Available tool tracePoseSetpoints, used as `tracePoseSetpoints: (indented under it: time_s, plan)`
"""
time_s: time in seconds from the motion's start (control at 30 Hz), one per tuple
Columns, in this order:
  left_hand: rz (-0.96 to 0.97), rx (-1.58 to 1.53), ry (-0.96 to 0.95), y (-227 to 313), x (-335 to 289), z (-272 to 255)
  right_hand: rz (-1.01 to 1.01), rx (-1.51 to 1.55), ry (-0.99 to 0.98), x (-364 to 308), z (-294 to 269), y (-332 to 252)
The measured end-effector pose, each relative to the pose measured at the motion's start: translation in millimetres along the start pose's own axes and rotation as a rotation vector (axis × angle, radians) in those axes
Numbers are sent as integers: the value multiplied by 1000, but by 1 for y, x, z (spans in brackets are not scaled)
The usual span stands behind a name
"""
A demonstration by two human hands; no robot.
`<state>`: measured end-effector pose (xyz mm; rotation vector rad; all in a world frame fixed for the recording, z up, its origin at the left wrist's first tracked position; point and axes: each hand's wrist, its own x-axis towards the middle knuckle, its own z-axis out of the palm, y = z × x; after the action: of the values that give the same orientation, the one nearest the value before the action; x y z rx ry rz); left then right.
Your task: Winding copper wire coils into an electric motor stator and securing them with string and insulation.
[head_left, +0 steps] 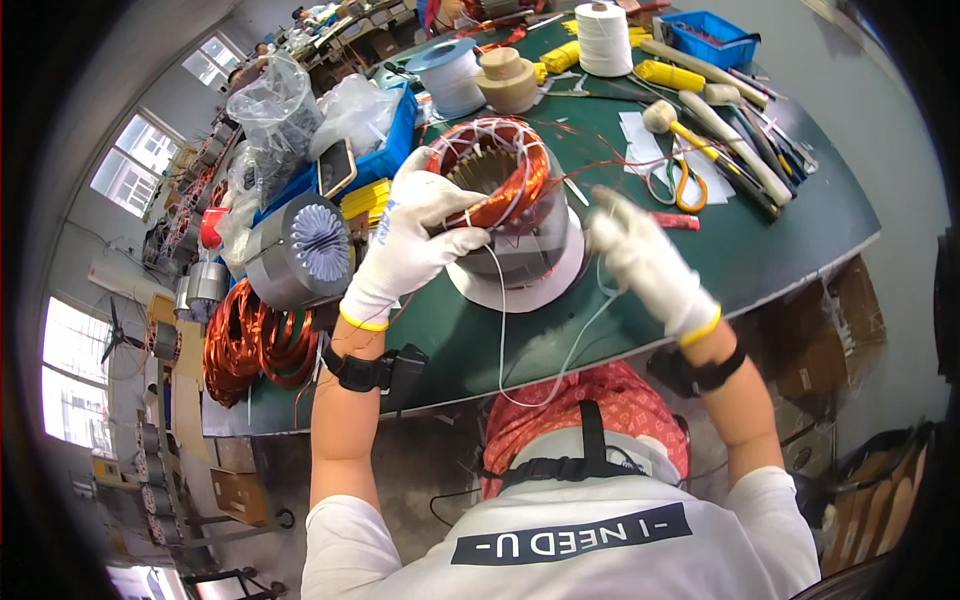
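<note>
A motor stator (520,245) stands upright on a round white base (485,290) in front of me. Its orange-brown copper winding (525,185) rises above the grey core, wrapped in places with white cord. My left hand (425,220), in a white glove, grips the winding's near left side between thumb and fingers. From beside that thumb a white cord (503,330) hangs past the table edge in a loop and climbs to my right hand (645,260). That gloved hand is raised right of the stator, fingers curled around the cord and blurred by motion.
Scissors (688,190), a mallet (662,118) and other hand tools lie at the right. Cord spools (605,40) and a blue bin (710,40) stand at the back. Left are another motor core (300,250), copper wire coils (255,345) and a phone (337,167).
</note>
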<state>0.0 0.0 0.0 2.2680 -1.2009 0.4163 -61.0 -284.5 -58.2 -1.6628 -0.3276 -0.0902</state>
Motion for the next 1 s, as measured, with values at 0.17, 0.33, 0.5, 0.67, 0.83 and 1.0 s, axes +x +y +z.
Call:
tracePoseSetpoints:
  time_s: [0.17,0.33,0.5,0.67,0.83,1.0]
  plan:
    - [-18,-85,51,1,2,6,-238,-379,-142,137,-22,-27]
    - [24,-18,28,0,4,-3,-212,-558,-208,205,27,-54]
    - [19,-22,33,-3,2,1,-448,-292,-147,104,-82,-28]
    - [5,-27,13,-4,2,3,203,-1241,633,-37,-147,-26]
    - [-23,-28,23,1,0,5,-204,-827,234,-81,-43,-13]
    - [-6,44,22,3,-1,4,-468,-637,386,-20,41,-1]
